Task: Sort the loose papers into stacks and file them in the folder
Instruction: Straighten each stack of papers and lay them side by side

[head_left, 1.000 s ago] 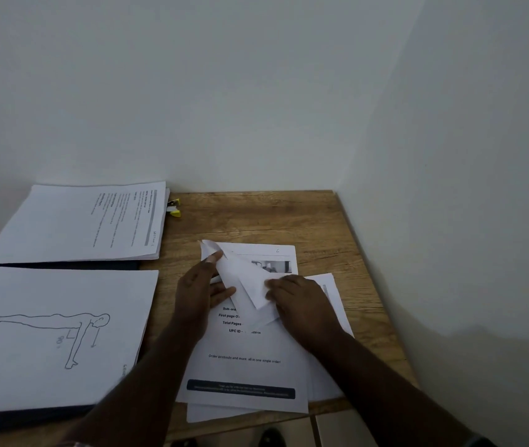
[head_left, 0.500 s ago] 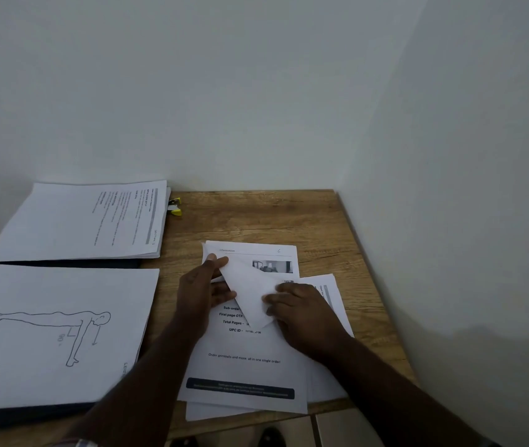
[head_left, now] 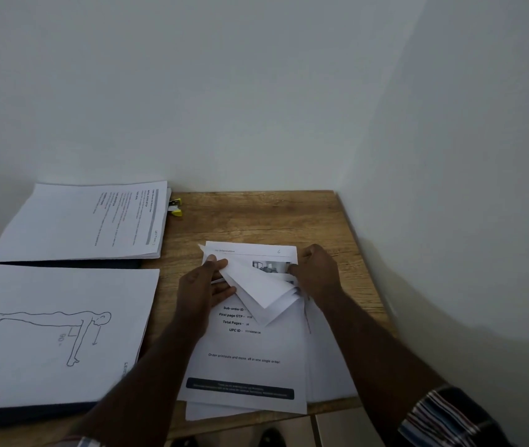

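A loose pile of white papers (head_left: 250,359) lies on the wooden table in front of me, its top sheets folded down from the far corner. My left hand (head_left: 203,282) pinches the folded corner of the top sheets (head_left: 258,287) at its left. My right hand (head_left: 316,272) grips the pile's far right edge with curled fingers. At the left, a text stack (head_left: 73,221) and a stack topped by a figure drawing (head_left: 50,327) lie on a dark open folder (head_left: 63,264).
The wooden table (head_left: 256,217) stands in a corner, with white walls behind and at the right. A small yellow clip (head_left: 176,208) sits beside the text stack. The pile overhangs the table's near edge slightly.
My right hand has moved off the folded sheets up to the pile's far right edge. More sheets are folded down, and a page with a small photo shows beneath.
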